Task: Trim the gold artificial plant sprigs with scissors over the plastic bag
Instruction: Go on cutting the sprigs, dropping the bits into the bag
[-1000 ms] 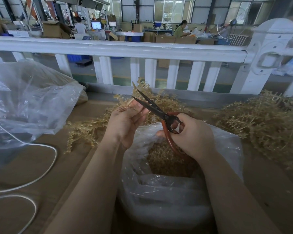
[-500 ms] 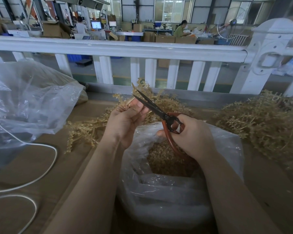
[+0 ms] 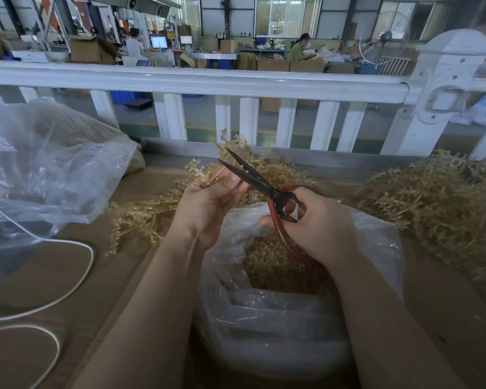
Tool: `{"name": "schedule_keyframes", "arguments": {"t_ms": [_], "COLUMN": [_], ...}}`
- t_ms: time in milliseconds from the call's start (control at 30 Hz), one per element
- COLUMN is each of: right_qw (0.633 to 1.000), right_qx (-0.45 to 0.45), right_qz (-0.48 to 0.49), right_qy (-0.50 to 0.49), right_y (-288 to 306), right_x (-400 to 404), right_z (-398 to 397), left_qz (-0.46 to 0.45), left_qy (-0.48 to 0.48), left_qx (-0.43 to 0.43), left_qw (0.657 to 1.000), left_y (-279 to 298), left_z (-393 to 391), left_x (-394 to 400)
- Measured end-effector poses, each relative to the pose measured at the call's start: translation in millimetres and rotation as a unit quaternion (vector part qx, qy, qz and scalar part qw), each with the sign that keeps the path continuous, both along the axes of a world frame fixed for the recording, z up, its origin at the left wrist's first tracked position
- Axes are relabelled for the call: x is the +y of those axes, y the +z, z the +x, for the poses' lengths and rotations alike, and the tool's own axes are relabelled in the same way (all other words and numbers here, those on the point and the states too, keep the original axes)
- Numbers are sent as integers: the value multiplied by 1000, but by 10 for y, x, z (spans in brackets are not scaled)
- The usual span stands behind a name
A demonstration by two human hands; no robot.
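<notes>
My left hand (image 3: 208,203) pinches a gold sprig (image 3: 202,171) by its stem, holding it up over the open clear plastic bag (image 3: 278,318). Gold trimmings (image 3: 270,265) fill the bag's inside. My right hand (image 3: 317,223) grips the red handles of black-bladed scissors (image 3: 253,175). The blades are slightly parted and point up and left, crossing just above my left thumb, right beside the sprig's stem.
A heap of gold sprigs (image 3: 438,206) lies on the right of the brown table (image 3: 54,276), another pile (image 3: 141,214) to the left of my left hand. A big crumpled plastic bag (image 3: 45,169) and a white cord (image 3: 76,276) are at left. A white railing (image 3: 208,80) runs behind.
The scissor blades have drawn a little closer together at the sprig. Both hands stay almost in the same place.
</notes>
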State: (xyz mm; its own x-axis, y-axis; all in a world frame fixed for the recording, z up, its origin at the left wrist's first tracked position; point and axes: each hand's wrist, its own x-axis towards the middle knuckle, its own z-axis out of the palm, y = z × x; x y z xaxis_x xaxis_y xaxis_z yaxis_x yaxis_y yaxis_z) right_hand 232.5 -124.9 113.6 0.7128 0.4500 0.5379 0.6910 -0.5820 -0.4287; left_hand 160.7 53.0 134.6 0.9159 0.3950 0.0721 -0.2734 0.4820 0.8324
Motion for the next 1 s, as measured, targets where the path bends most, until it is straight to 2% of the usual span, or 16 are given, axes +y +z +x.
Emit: {"name": "schedule_keyframes", "arguments": {"t_ms": [400, 1000], "right_qw": [1000, 1000], "right_qx": [20, 26], "right_qz": [3, 7], "right_qy": [6, 3], "right_y": [-27, 2], "right_x": [8, 22], "right_z": [34, 2], "left_qz": [-24, 21], "left_qy": [-14, -8], "left_qx": [-14, -23], "left_qw": [1000, 999], "left_y": [-7, 20], "left_z": [1, -19], "left_x": [4, -62]}}
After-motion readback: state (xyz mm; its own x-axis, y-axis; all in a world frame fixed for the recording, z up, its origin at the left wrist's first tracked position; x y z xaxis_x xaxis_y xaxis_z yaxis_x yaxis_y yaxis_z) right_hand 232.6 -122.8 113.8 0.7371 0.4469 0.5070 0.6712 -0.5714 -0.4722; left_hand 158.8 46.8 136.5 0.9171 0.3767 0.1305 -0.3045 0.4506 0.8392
